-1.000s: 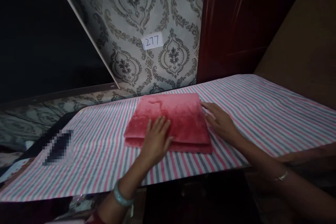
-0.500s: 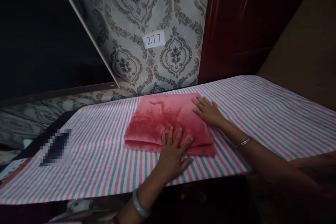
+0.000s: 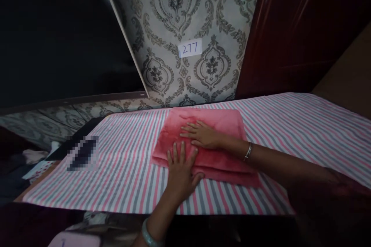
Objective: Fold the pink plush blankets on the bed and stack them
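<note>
A folded pink plush blanket (image 3: pixel 223 117) lies on a striped cloth (image 3: pixel 124 162) in pink, grey and white. My left hand (image 3: pixel 181 171), with a pale bangle at its wrist, rests with fingers spread on the blanket's front edge, left of its middle. Flat on the blanket's top, fingers stretched toward the left, is my right hand (image 3: pixel 204 135), a thin metal bracelet on its wrist. Neither hand grips anything. Part of the blanket's right side is hidden under my right forearm.
A large dark screen (image 3: pixel 63 42) stands at the back left. Behind the cloth is patterned wallpaper (image 3: pixel 175 4) with a paper label (image 3: pixel 190 48) reading 277. A dark red panel (image 3: pixel 284 42) rises at the right. A blurred-out dark item (image 3: pixel 84 153) lies on the cloth's left.
My right hand has slid from the blanket's right edge to the left, onto its middle. My left hand has shifted left along the front edge. The view has also turned a little left.
</note>
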Demonstrator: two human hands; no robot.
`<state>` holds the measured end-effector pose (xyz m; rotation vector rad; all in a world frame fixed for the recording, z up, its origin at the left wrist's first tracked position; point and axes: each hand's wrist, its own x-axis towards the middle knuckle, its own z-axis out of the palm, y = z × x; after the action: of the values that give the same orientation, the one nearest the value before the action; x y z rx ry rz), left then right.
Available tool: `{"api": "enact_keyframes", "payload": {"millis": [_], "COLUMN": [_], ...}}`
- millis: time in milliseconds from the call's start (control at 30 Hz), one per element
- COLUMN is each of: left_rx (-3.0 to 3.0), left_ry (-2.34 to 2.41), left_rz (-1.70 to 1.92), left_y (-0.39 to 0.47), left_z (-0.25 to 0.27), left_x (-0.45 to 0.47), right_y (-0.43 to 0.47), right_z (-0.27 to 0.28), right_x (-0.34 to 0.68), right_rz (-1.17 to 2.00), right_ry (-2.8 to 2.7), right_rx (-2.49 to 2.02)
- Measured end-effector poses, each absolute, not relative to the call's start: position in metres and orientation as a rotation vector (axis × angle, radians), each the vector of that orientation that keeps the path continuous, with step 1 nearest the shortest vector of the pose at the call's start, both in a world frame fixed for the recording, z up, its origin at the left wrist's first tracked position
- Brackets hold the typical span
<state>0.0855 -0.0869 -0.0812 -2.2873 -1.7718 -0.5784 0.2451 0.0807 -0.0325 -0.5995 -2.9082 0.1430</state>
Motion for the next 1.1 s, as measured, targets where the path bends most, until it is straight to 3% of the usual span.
{"api": "enact_keyframes", "payload": {"millis": [300,533,633,733,933,1100], "left_rx": [-2.325,-1.967,-1.889,-1.938,-1.896,-1.886], "left_ry": [-1.769,-1.889,-2.019,-2.043,-2.035,-2.027], "left_rz": [-0.657,-0.852,-0.810,-0.730,-0.675,-0.646], "left_y": [-0.091,-0.089,-0.087,-0.087,-0.086,-0.089], "left_z": [-0.089,-0.082,-0.090,-0.098,-0.102,-0.096], "left_x": [0.085,0.076,0.073,0.073,0.072,0.067], "right_y": [0.178,0.110,0.099,0.121,0.181,0.168], "right_z": [-0.024,-0.006,-0.015,-0.026,-0.023,-0.008], "right_x": [0.305,0.191,0.159,0.156,0.196,0.247], "right_rz": [0.107,0.164,0.232,0.191,0.154,0.111], "right_ry": [-2.584,-2.901,-2.993,-2.968,-2.715,-2.625], "right_rx": [-1.611,-0.659,-0.489,-0.702,-1.535,-1.705]}}
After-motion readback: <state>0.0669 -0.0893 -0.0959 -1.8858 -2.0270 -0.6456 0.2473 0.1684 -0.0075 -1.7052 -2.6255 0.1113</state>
